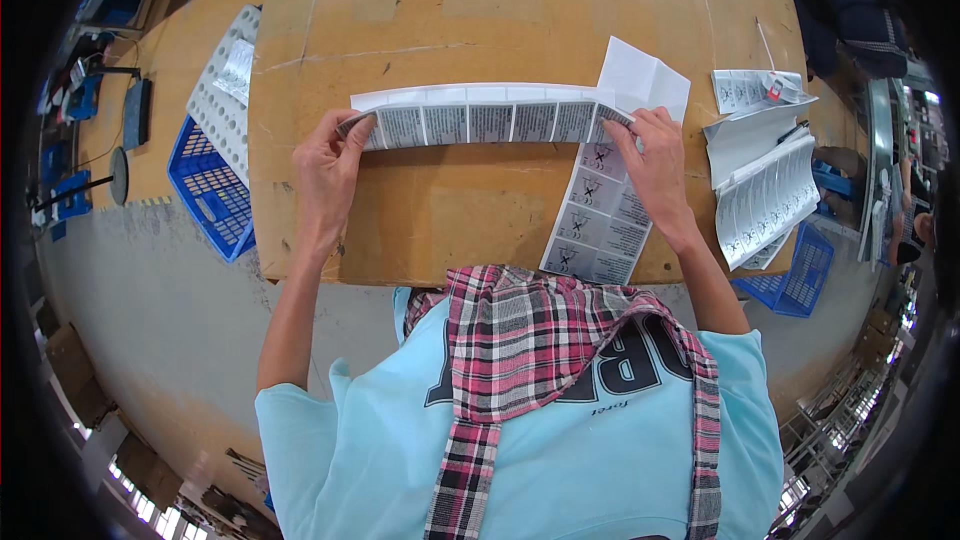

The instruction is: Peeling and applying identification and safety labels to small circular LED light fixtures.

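Note:
A long strip of silver labels (490, 122) with dark print stretches level across the table in front of me. My left hand (330, 162) pinches its left end between thumb and fingers. At the other end my right hand (657, 162) grips the strip the same way, where it meets a folded label sheet. The printed part of that label sheet (592, 223) slants down toward the table's near edge. Blank white backing paper (640, 78) sticks out beyond my right hand.
More silver label sheets (768, 195) lie creased at the table's right edge, with a small red item (775, 91) on them. Blue crates (208, 190) stand left and right of the wooden table (420, 210). A white perforated panel (228, 90) leans at the left. Other people show at the upper edges.

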A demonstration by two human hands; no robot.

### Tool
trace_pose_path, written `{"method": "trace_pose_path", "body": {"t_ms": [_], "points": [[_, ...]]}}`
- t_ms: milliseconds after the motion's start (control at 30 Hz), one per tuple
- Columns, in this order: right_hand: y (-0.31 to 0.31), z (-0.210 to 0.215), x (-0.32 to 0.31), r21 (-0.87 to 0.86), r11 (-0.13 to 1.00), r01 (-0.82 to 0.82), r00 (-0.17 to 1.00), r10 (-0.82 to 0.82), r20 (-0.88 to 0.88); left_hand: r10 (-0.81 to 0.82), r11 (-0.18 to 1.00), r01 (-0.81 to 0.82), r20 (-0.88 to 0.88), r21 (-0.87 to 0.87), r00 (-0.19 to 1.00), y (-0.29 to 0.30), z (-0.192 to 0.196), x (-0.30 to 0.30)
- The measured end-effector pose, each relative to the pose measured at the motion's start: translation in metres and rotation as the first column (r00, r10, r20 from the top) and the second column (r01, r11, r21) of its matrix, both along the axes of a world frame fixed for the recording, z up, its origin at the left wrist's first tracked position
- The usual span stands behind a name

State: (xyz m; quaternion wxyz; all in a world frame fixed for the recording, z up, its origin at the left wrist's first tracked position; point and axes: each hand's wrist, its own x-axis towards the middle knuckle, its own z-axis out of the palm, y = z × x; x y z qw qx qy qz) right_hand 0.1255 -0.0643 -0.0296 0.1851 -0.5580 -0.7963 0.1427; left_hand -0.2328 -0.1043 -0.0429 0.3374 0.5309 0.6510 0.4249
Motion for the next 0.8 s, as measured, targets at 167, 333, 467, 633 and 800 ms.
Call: {"method": "trace_pose_path", "body": {"t_ms": [167, 333, 467, 633, 800], "points": [[0.001, -0.003, -0.008, -0.015, 0.997, 0.081, 0.993, -0.080, 0.090, 0.125, 0.992, -0.125, -0.049, 0.007, 0.991, 0.010, -0.004, 0.010], [0.002, -0.007, -0.012, -0.090, 0.980, 0.178, 0.979, -0.186, -0.082, 0.101, 0.993, -0.113, -0.338, -0.017, 0.936, 0.009, 0.002, 0.016], [0.003, -0.006, -0.015, -0.130, 0.963, 0.235, 0.965, -0.247, -0.087, 0.103, 0.994, -0.107, -0.508, 0.022, 0.855, 0.011, -0.003, 0.017], [0.004, -0.004, -0.021, -0.198, 0.927, 0.319, 0.938, -0.339, -0.073, 0.115, 0.992, -0.123, -0.548, 0.021, 0.828, 0.011, -0.003, 0.022], [0.003, -0.004, -0.019, -0.135, 0.949, 0.286, 0.957, -0.290, -0.015, 0.121, 0.992, -0.117, -0.510, 0.040, 0.851, 0.011, -0.009, 0.023]]}}
